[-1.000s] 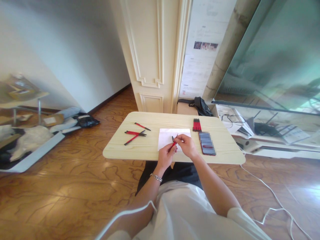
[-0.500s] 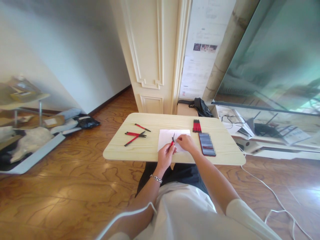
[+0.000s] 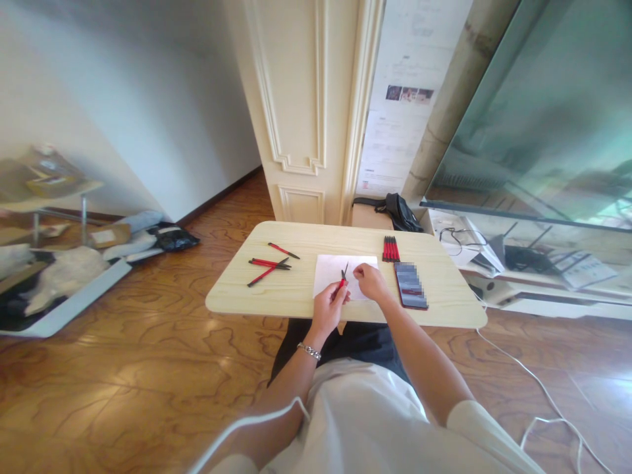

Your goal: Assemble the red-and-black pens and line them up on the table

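Note:
My left hand (image 3: 329,305) is closed around a red and black pen (image 3: 343,279), its black end pointing up and away from me. Beside that end a thin dark stick-like piece (image 3: 346,267) shows over the white sheet of paper (image 3: 326,266); whether it touches the pen I cannot tell. My right hand (image 3: 370,282) hovers just right of the pen, fingers curled into a pinch. What lies between those fingertips, if anything, is too small to make out. Both hands are above the paper, near the front edge of the small table (image 3: 232,299).
Several red and black pens (image 3: 269,264) lie loosely at the table's left. A neat row of pens (image 3: 390,249) sits at the back right, with a phone (image 3: 411,285) in front of it. A white cable (image 3: 523,362) runs down to the floor at right.
My right hand has drawn slightly to the right, away from the pen. My left hand keeps its hold. The whole view has shifted a little.

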A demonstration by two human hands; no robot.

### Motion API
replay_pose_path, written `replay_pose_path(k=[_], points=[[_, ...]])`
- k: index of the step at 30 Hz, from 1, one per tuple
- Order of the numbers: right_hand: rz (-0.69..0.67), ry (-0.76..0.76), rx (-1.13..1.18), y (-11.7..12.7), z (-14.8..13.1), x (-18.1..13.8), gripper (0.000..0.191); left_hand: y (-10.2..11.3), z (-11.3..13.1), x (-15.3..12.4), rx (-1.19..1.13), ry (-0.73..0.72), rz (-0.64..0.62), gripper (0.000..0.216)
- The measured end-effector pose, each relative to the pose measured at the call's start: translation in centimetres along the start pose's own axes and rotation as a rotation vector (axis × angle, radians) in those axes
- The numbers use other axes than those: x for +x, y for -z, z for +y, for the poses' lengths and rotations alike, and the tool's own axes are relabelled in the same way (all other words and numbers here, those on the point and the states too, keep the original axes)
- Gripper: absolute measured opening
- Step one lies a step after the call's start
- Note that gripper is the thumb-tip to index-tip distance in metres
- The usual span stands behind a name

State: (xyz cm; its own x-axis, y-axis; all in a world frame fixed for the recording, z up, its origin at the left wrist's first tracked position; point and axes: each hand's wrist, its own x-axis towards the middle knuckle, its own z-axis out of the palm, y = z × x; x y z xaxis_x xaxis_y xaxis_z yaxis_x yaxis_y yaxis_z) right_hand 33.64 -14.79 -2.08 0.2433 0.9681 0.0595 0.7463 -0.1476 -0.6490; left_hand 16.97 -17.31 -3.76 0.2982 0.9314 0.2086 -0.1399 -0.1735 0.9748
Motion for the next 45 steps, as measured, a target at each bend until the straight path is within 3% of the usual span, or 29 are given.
replay_pose_path(k=[6, 10, 26, 40, 45], points=[[0.041, 0.05, 0.746, 2.8, -2.6, -0.6, 0.028, -0.1, -0.3, 0.0, -0.009, 0.001, 0.005, 0.04], [0.066, 0.045, 0.925, 4.0, -4.7, -1.4, 0.034, -0.2, -0.3, 0.0, 0.025, -0.009, 0.001, 0.04], [0.054, 0.065, 0.921, 3.7, -5.3, -1.5, 0.032, 0.0, 0.0, 0.0, 0.09, -0.041, -0.006, 0.041], [0.016, 0.121, 0.744, 2.6, -4.2, -1.7, 0.03, -0.1, -0.2, 0.0, 0.06, -0.016, 0.018, 0.041], [-0.088, 0.178, 0.647, 2.2, -3.7, -2.0, 0.026, -0.2, -0.1, -0.1, 0.055, -0.03, 0.003, 0.041]])
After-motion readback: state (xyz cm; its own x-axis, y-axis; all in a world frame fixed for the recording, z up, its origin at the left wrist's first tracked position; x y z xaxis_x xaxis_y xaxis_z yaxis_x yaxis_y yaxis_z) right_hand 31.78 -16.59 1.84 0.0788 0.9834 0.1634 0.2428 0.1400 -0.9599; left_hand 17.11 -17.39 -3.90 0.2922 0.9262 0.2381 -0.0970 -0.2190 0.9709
